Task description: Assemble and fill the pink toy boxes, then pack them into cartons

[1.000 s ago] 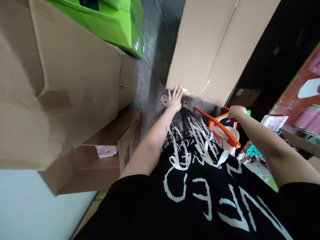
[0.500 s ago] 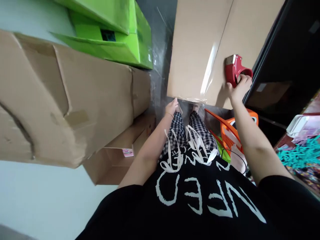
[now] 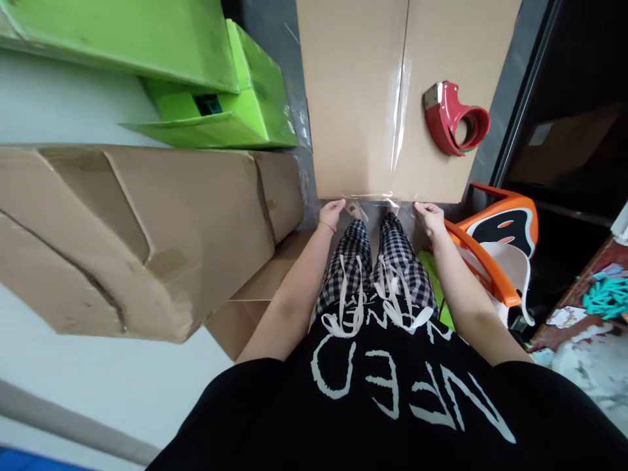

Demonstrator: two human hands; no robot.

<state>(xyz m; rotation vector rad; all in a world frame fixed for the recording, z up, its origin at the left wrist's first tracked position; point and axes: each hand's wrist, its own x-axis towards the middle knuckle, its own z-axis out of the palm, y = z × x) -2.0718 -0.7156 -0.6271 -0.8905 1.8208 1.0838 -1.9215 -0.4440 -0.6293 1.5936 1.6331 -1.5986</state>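
A large cardboard box [image 3: 353, 98] lies in front of me, its top seam covered by a shiny strip of clear tape [image 3: 398, 124]. Along the near edge, more clear tape sticks out between my two hands. My left hand [image 3: 332, 214] is closed, fingertips pinched at the left part of that edge, apparently on the tape. At the right part of the same edge, my right hand [image 3: 430, 218] pinches in the same way. The red tape dispenser [image 3: 454, 121], with a roll in it, lies on the right side of the box top, touched by neither hand.
A big brown carton [image 3: 210, 209] stands at the left, with bright green boxes [image 3: 260, 98] behind it. Below it sits an open carton [image 3: 240, 320]. An orange chair [image 3: 505, 222] stands close to my right arm, beside a black cabinet [image 3: 564, 85].
My right hand has let go of the tape dispenser and come down to the box's near edge. The left hand stays at that edge. The view has shifted slightly.
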